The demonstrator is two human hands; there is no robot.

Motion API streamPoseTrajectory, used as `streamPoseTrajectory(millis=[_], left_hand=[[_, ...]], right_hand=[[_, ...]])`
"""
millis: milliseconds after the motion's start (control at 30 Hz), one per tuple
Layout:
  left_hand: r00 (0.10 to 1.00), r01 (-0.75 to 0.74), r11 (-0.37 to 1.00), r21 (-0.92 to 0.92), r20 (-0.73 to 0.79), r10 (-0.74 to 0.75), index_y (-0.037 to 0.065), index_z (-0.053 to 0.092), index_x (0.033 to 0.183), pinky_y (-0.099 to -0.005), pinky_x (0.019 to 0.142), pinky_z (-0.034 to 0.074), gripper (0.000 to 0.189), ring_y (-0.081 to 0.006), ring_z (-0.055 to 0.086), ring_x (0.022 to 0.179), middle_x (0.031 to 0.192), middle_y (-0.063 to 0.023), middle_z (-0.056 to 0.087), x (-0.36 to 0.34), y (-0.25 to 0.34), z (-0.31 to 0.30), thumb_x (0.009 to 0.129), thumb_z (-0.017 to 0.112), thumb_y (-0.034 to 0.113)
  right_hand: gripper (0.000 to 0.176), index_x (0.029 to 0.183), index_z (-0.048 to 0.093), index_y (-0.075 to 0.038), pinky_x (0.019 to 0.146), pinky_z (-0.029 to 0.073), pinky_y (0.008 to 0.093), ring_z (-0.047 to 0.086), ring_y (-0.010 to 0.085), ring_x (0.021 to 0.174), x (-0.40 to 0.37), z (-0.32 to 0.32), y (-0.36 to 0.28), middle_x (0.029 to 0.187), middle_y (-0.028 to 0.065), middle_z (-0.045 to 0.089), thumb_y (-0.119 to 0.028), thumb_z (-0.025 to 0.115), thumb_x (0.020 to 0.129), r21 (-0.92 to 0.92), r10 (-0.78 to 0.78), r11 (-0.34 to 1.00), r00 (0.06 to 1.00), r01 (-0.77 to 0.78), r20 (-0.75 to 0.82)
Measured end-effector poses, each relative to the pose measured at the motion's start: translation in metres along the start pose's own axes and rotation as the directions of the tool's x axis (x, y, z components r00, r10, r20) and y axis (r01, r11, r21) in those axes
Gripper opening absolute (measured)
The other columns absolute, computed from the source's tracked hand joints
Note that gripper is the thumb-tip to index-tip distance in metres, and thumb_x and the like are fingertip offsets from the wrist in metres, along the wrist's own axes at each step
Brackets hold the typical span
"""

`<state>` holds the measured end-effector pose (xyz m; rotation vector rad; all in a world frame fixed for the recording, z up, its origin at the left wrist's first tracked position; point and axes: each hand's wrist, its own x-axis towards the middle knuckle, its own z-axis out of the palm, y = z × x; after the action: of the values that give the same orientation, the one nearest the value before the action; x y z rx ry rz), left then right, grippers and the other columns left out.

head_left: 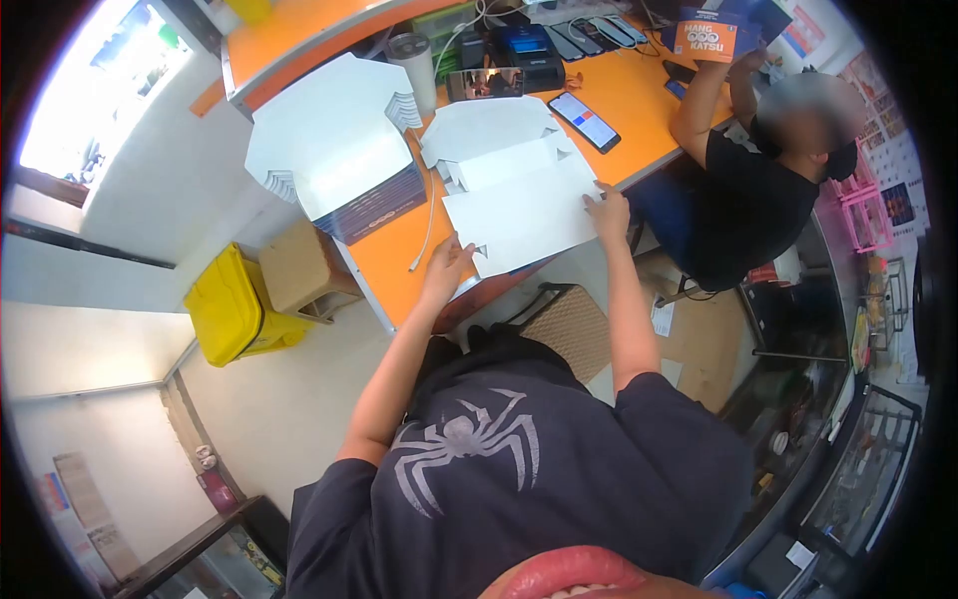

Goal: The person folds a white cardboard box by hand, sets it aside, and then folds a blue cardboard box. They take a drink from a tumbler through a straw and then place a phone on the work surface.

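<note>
A white die-cut cardboard box blank point(529, 205) lies partly folded in front of me on the orange table, its near edge reaching past the table's front. At its left corner, beside a small cut slot, my left hand point(449, 270) is closed on the edge. My right hand point(607, 213) grips the right edge, fingers on the white face. To the left stands a stack of similar blanks point(334, 130), with dark printed sides point(374, 205) showing. A white cable point(430, 225) runs between the stack and the blank.
A phone point(585, 122) lies right of the blank; another phone point(486, 84) leans behind it beside a tumbler point(411, 70). At the right, a seated person point(748, 190) holds up a printed orange and blue box point(707, 38). A yellow bin point(235, 309) and a stool point(304, 270) stand left.
</note>
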<state>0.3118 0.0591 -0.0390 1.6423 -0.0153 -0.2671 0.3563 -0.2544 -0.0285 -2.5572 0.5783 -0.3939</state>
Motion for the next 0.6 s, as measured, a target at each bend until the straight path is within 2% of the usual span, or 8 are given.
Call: streamPoseTrajectory(millis=[33, 67, 167, 267, 367, 467, 567, 600], left_hand=[[1.000, -0.002, 1.000, -0.009, -0.008, 0.002, -0.012, 0.038, 0.125, -0.0290, 0.074, 0.047, 0.054, -0.0208, 0.057, 0.094, 0.099, -0.0166, 0.058, 0.003, -0.002, 0.007, 0.087, 0.057, 0.022], [1.000, -0.003, 1.000, -0.015, -0.015, 0.003, -0.013, 0.036, 0.126, -0.0291, 0.073, 0.047, 0.055, -0.0213, 0.057, 0.094, 0.100, -0.0174, 0.057, 0.005, -0.003, 0.010, 0.087, 0.058, 0.020], [0.989, -0.080, 0.992, 0.093, -0.119, 0.091, -0.008, 0.032, 0.131, -0.0268, 0.073, 0.047, 0.059, -0.0181, 0.060, 0.086, 0.102, -0.0153, 0.058, 0.009, -0.006, 0.013, 0.085, 0.060, 0.016], [0.992, -0.054, 0.997, 0.062, -0.110, 0.061, -0.007, 0.038, 0.128, -0.0272, 0.070, 0.048, 0.053, -0.0175, 0.062, 0.079, 0.094, -0.0136, 0.060, -0.003, 0.029, 0.012, 0.084, 0.060, 0.012], [0.986, 0.020, 0.984, 0.177, -0.165, 0.009, -0.007, 0.048, 0.117, -0.0272, 0.069, 0.048, 0.038, -0.0168, 0.062, 0.078, 0.087, -0.0125, 0.062, -0.001, 0.030, 0.004, 0.084, 0.060, 0.009], [0.964, -0.035, 0.993, 0.116, -0.258, 0.065, -0.007, 0.053, 0.104, -0.0270, 0.069, 0.048, 0.026, -0.0163, 0.062, 0.076, 0.083, -0.0124, 0.063, 0.004, 0.021, 0.002, 0.083, 0.060, 0.007], [0.974, 0.014, 0.984, 0.177, -0.225, 0.026, -0.007, 0.054, 0.100, -0.0268, 0.069, 0.049, 0.022, -0.0165, 0.062, 0.076, 0.084, -0.0138, 0.064, 0.004, 0.022, -0.002, 0.083, 0.060, 0.006], [0.976, 0.026, 0.984, 0.176, -0.217, 0.013, -0.007, 0.053, 0.101, -0.0266, 0.069, 0.049, 0.022, -0.0164, 0.062, 0.077, 0.086, -0.0144, 0.064, 0.004, 0.024, -0.002, 0.084, 0.059, 0.006]], right_hand=[[0.046, 0.109, 0.060, -0.004, 0.082, 0.045, 0.0395, 0.057, 0.0330, 0.093, -0.002, 0.001, -0.001, 0.099, 0.0172, 0.061, -0.019, 0.072, 0.068, 0.027, -0.024, 0.999, 0.999, 0.024, 0.021], [0.039, 0.104, 0.062, -0.004, 0.081, 0.045, 0.0387, 0.058, 0.0312, 0.091, -0.004, 0.006, 0.000, 0.093, 0.0158, 0.063, -0.014, 0.072, 0.067, 0.074, -0.051, 0.996, 0.996, 0.056, -0.070], [0.037, 0.102, 0.062, -0.003, 0.075, 0.047, 0.0384, 0.059, 0.0297, 0.085, -0.010, 0.001, -0.004, 0.090, 0.0150, 0.063, -0.010, 0.071, 0.067, 0.090, 0.020, 0.996, 1.000, -0.018, -0.020], [0.032, 0.096, 0.062, -0.001, 0.066, 0.047, 0.0360, 0.061, 0.0261, 0.072, -0.019, 0.005, 0.009, 0.080, 0.0128, 0.063, -0.009, 0.071, 0.067, 0.250, 0.060, 0.966, 0.998, -0.066, 0.032], [0.024, 0.087, 0.062, 0.003, 0.058, 0.044, 0.0337, 0.058, 0.0230, 0.060, -0.032, 0.000, 0.019, 0.068, 0.0119, 0.061, -0.011, 0.070, 0.069, 0.372, -0.023, 0.928, 0.996, -0.009, 0.082], [0.023, 0.082, 0.062, 0.006, 0.056, 0.043, 0.0321, 0.058, 0.0217, 0.058, -0.038, -0.002, 0.028, 0.063, 0.0128, 0.060, -0.014, 0.067, 0.072, 0.369, 0.005, 0.924, 0.970, -0.097, 0.244], [0.025, 0.081, 0.062, 0.006, 0.056, 0.044, 0.0324, 0.059, 0.0209, 0.058, -0.050, -0.010, 0.019, 0.063, 0.0140, 0.060, -0.017, 0.066, 0.074, 0.349, -0.062, 0.937, 0.976, -0.015, 0.209], [0.024, 0.082, 0.062, 0.006, 0.056, 0.044, 0.0318, 0.059, 0.0201, 0.058, -0.050, -0.006, 0.024, 0.063, 0.0136, 0.061, -0.016, 0.066, 0.075, 0.399, -0.047, 0.915, 0.969, -0.055, 0.241]])
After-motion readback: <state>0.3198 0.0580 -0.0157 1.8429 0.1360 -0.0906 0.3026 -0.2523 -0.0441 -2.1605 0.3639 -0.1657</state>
